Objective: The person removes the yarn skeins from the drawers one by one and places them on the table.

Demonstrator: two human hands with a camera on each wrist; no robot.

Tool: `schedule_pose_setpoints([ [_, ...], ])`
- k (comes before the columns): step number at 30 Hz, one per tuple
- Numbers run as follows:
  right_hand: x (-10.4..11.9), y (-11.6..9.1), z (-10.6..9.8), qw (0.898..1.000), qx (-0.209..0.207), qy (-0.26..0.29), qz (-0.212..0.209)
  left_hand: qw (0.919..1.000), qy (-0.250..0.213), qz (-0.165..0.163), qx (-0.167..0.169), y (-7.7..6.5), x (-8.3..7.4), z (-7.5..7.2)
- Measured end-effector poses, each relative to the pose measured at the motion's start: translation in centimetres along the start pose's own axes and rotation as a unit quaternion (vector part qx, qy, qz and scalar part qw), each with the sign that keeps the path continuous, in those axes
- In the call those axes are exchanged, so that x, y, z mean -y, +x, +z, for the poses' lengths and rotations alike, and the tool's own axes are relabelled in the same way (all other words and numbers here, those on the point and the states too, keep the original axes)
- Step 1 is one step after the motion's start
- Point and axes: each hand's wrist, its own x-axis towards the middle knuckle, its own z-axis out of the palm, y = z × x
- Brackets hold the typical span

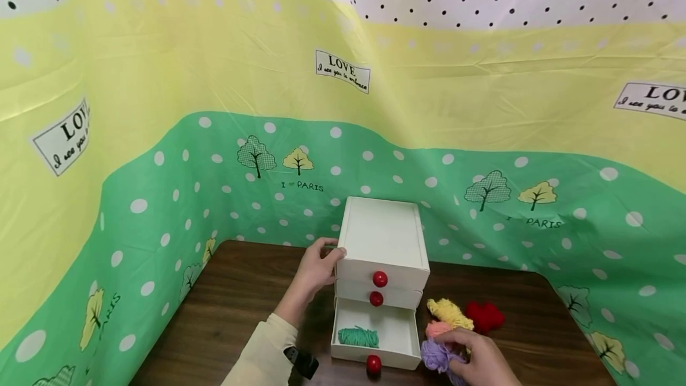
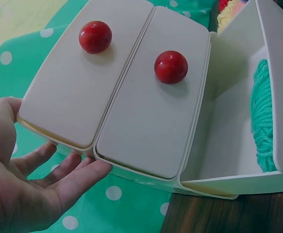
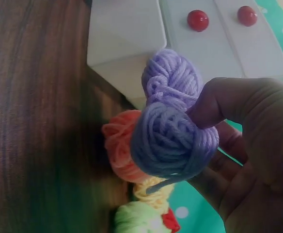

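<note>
A small white drawer cabinet (image 1: 383, 234) with red round knobs stands on the table. Its bottom drawer (image 1: 393, 329) is pulled out, with a green yarn skein (image 1: 358, 336) lying inside near the front. My left hand (image 1: 318, 264) rests against the cabinet's left side near the upper front corner, fingers mostly extended in the left wrist view. Beside the drawer's right wall, my right hand (image 1: 480, 357) pinches a purple yarn skein (image 3: 173, 131) between thumb and fingers. In the right wrist view the skein is held above an orange-pink one (image 3: 121, 145).
Right of the cabinet lie a yellow yarn skein (image 1: 450, 313) and a red one (image 1: 485, 317). A light green skein (image 3: 139, 218) shows in the right wrist view. A patterned cloth (image 1: 300, 213) hangs behind and beside the dark wooden table (image 1: 230, 290).
</note>
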Motion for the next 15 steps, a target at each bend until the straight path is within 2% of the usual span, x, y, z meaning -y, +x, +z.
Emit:
schedule_pose_setpoints([
  [5, -0.7, 0.0, 0.2, 1.0, 0.019, -0.003, -0.004, 1.0, -0.002, 0.001, -0.003, -0.2, -0.2, 0.0],
  [10, -1.7, 0.0, 0.5, 0.999, 0.04, 0.006, -0.029, 1.0, -0.005, -0.002, -0.001, -0.2, -0.3, 0.0],
  [15, -2.4, 0.2, 0.7, 0.998, 0.063, 0.026, -0.014, 1.0, -0.005, -0.006, -0.003, -0.1, -0.1, 0.0],
])
